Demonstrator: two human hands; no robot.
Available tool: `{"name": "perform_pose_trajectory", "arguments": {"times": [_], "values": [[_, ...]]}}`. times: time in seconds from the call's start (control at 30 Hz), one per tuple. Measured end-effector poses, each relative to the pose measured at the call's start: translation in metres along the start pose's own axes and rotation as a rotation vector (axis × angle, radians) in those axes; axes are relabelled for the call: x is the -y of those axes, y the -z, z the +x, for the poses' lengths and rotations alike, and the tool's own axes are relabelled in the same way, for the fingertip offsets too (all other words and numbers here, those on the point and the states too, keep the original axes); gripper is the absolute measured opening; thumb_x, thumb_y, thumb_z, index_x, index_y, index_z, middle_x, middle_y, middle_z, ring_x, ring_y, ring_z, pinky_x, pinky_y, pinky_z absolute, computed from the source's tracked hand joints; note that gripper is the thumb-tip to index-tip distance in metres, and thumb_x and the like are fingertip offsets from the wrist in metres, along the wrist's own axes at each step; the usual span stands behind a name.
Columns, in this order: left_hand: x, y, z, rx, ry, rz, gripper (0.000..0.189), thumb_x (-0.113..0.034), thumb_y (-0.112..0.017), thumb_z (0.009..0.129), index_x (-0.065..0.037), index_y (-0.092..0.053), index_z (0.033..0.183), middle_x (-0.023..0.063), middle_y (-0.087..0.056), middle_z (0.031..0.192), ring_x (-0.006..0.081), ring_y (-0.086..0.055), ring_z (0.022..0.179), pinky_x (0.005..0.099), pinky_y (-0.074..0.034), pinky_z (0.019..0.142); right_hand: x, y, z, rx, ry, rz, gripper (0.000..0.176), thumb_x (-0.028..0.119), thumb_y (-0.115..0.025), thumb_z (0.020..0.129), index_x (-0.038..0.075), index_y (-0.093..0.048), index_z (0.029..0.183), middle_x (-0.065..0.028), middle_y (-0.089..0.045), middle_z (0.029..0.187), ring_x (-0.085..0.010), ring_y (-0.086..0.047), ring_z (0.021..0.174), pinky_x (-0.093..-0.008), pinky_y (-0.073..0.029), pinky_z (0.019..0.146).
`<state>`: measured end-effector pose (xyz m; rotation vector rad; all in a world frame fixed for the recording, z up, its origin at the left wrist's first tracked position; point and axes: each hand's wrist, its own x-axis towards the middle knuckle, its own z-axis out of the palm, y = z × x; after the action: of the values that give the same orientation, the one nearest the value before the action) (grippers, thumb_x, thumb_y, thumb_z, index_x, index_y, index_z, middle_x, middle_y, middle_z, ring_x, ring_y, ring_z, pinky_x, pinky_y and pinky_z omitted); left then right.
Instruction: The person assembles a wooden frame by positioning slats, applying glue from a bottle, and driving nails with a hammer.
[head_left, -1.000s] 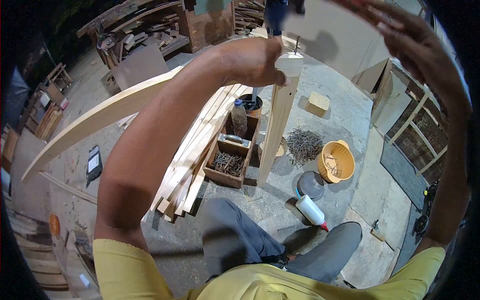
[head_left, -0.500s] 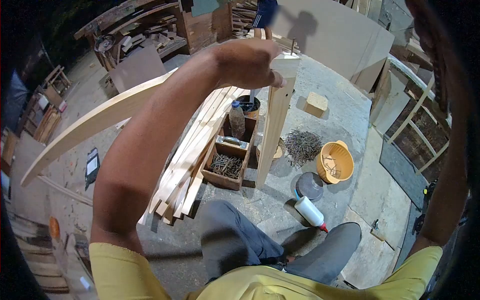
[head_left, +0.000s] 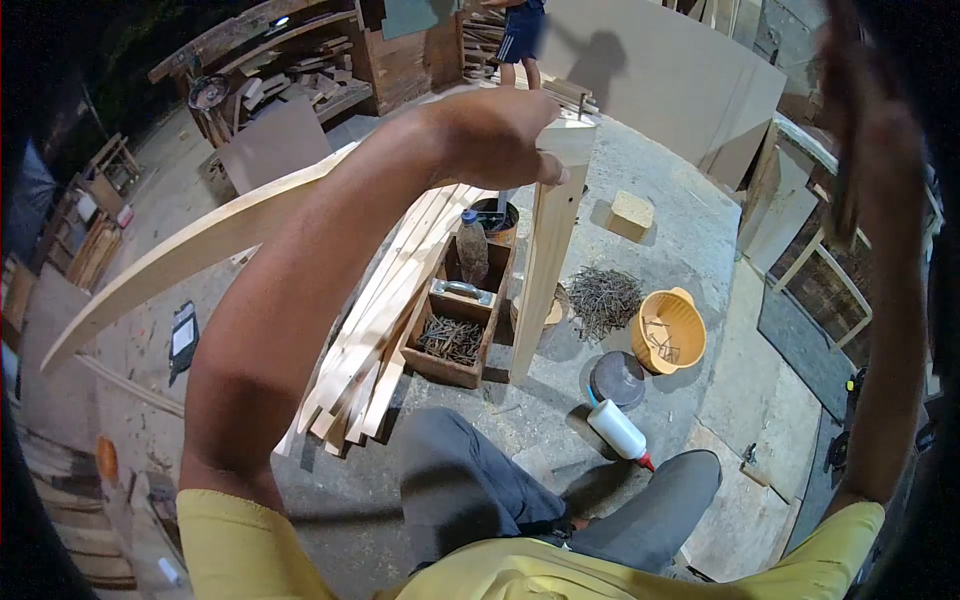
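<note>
My left hand [head_left: 515, 140] is closed around the top of an upright pale wooden board [head_left: 548, 250], where it meets a long curved wooden piece [head_left: 200, 225]. A nail [head_left: 582, 104] stands upright in the top of this joint, just right of my fingers. High at the right edge, my right hand [head_left: 885, 130] is raised and blurred. It is closed around something long and dark [head_left: 848, 150] whose kind I cannot make out.
A wooden toolbox [head_left: 445, 370] holds nails and a plastic bottle [head_left: 472, 245]. Around it are wood strips [head_left: 385, 330], a nail pile [head_left: 605, 300], a yellow bowl [head_left: 690, 335], a glue bottle [head_left: 618, 428] and a wood block [head_left: 631, 215]. Another person [head_left: 522, 40] stands behind.
My right hand has swung down a little with the long thing in it. My left hand stays on the joint. The person behind shows more fully.
</note>
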<state>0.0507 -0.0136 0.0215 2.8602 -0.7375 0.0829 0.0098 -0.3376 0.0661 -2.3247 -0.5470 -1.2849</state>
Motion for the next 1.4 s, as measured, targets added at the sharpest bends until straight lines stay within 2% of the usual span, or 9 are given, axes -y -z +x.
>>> {"name": "perform_pose_trajectory", "arguments": {"times": [0.17, 0.37, 0.53, 0.73, 1.0, 1.1, 1.17, 1.27, 1.4], "values": [[0.002, -0.002, -0.003, -0.051, -0.07, -0.013, 0.052, -0.037, -0.068, 0.089, 0.005, -0.059, 0.118, 0.0252, -0.065, 0.107, 0.0357, -0.062, 0.104, 0.0456, -0.047, 0.095, 0.061, 0.021, 0.013, 0.723, -0.046, -0.229, 0.042, 0.037, -0.046, 0.102, 0.012, -0.057, 0.134, -0.0098, -0.062, 0.1, -0.0144, -0.059, 0.087, -0.0293, -0.05, 0.076], [-0.001, 0.002, 0.002, 0.036, -0.023, -0.006, 0.054, -0.039, -0.068, 0.087, 0.005, -0.06, 0.118, 0.0266, -0.064, 0.111, 0.0355, -0.063, 0.104, 0.0456, -0.047, 0.094, 0.009, 0.023, 0.031, -0.13, 0.167, 0.424, 0.034, 0.031, -0.05, 0.1, 0.002, -0.062, 0.112, -0.0103, -0.063, 0.08, -0.0144, -0.058, 0.064, -0.0283, -0.05, 0.057], [-0.014, 0.011, -0.005, 0.07, 0.022, -0.012, 0.05, -0.035, -0.069, 0.088, 0.004, -0.06, 0.118, 0.0254, -0.065, 0.111, 0.0343, -0.063, 0.105, 0.0452, -0.047, 0.093, 0.071, 0.004, -0.015, 0.59, -0.044, -0.071, 0.037, 0.038, -0.047, 0.102, 0.014, -0.063, 0.125, -0.0061, -0.064, 0.08, -0.0135, -0.057, 0.065, -0.0313, -0.049, 0.057], [-0.012, 0.009, -0.004, 0.072, 0.057, -0.043, 0.057, -0.038, -0.07, 0.086, 0.007, -0.059, 0.118, 0.0254, -0.065, 0.105, 0.0336, -0.063, 0.102, 0.0424, -0.048, 0.091, 0.068, 0.045, 0.023, 0.135, 0.211, 0.224, 0.036, 0.026, -0.056, 0.096, -0.008, -0.063, 0.091, -0.0171, -0.065, 0.069, -0.0159, -0.063, 0.051, -0.0264, -0.056, 0.045], [-0.014, 0.013, -0.005, 0.084, 0.018, -0.061, 0.06, -0.041, -0.074, 0.082, 0.008, -0.061, 0.115, 0.0241, -0.066, 0.104, 0.0322, -0.065, 0.099, 0.0416, -0.05, 0.088, 0.067, 0.006, -0.013, 0.527, 0.143, -0.175, 0.036, 0.024, -0.058, 0.097, 0.016, -0.058, 0.133, -0.0123, -0.065, 0.092, -0.0163, -0.058, 0.078, -0.0339, -0.053, 0.067], [-0.008, 0.005, -0.001, -0.015, 0.02, 0.005, 0.061, -0.042, -0.075, 0.081, 0.008, -0.062, 0.113, 0.0242, -0.066, 0.105, 0.0332, -0.065, 0.097, 0.0409, -0.05, 0.087, 0.037, 0.018, 0.02, 0.25, -0.347, 0.019, 0.05, 0.044, -0.049, 0.099, 0.014, -0.051, 0.139, -0.0184, -0.056, 0.132, -0.0226, -0.062, 0.111, -0.0316, -0.051, 0.092], [-0.008, 0.007, 0.001, 0.013, 0.019, -0.002, 0.061, -0.042, -0.075, 0.081, 0.008, -0.062, 0.113, 0.0244, -0.066, 0.105, 0.0335, -0.065, 0.097, 0.0412, -0.05, 0.088, 0.036, 0.024, 0.043, -0.12, 0.054, 0.331, 0.037, 0.034, -0.053, 0.096, 0.001, -0.055, 0.114, -0.0168, -0.06, 0.101, -0.0198, -0.062, 0.08, -0.0284, -0.053, 0.065], [-0.011, 0.01, -0.004, 0.061, 0.021, -0.05, 0.058, -0.038, -0.076, 0.081, 0.008, -0.062, 0.114, 0.0253, -0.065, 0.106, 0.035, -0.065, 0.098, 0.0421, -0.049, 0.089, -0.015, 0.004, 0.008, -0.142, 0.142, 0.023, 0.051, 0.045, -0.042, 0.102, 0.006, -0.053, 0.133, -0.0124, -0.063, 0.117, -0.022, -0.063, 0.101, -0.034, -0.053, 0.087], [-0.013, 0.012, -0.006, 0.019, -0.016, -0.026, 0.051, -0.033, -0.074, 0.084, 0.008, -0.063, 0.113, 0.0243, -0.066, 0.108, 0.0345, -0.065, 0.097, 0.043, -0.05, 0.09, 0.065, -0.002, -0.014, 0.583, 0.003, 0.011, 0.039, 0.031, -0.059, 0.096, 0.008, -0.06, 0.127, -0.0128, -0.066, 0.093, -0.0163, -0.062, 0.083, -0.0353, -0.051, 0.072]]}}
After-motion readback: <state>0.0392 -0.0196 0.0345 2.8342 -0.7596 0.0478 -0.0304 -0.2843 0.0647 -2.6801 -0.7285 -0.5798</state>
